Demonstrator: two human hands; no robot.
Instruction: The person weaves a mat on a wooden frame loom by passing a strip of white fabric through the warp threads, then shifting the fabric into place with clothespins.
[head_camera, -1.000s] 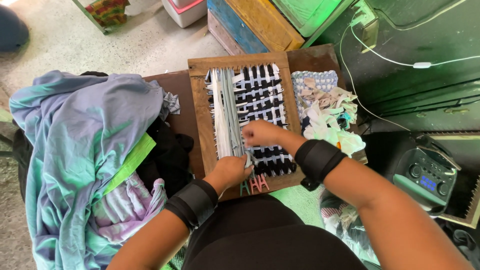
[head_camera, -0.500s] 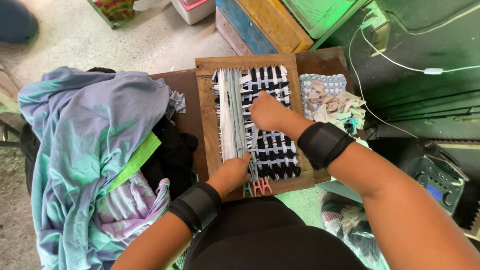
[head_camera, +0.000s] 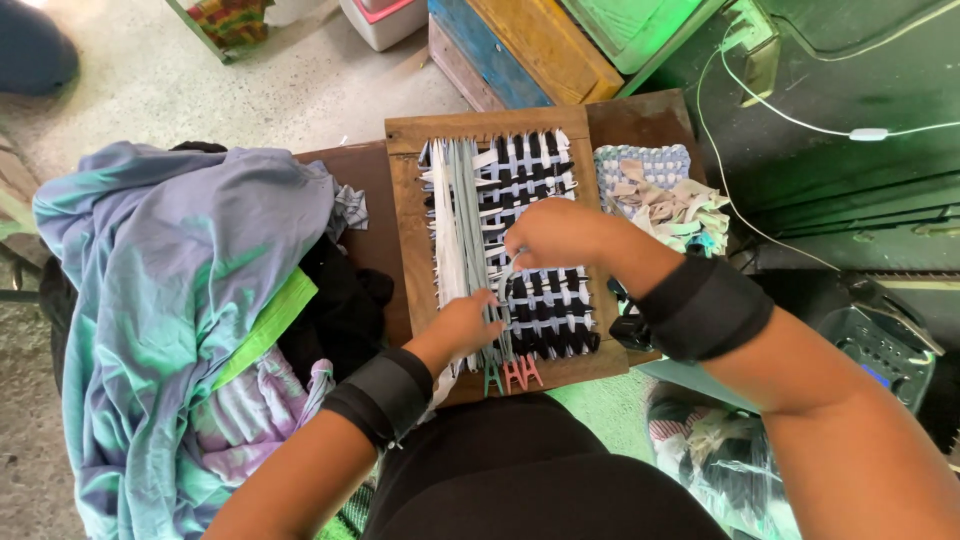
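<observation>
I am working a wooden weaving frame lying flat on the dark table right in front of me. My right hand is pinching a pale fabric strip near the frame's middle, fingers narrow around it. My left hand is pressing on the loose strips at the frame's 6 o'clock edge; its fingers are resting flat, holding nothing that I can tell.

The strip seems light, soft and limp, so I am judging it best gripped close to its end; the frame itself looks stiff and steady.

At 9 o'clock a heap of blue-green cloth is spilling over the table. At 2 o'clock a pile of cloth scraps is sitting just beside the frame. Beyond, at 12 o'clock, painted wooden crates are standing on a concrete floor.
</observation>
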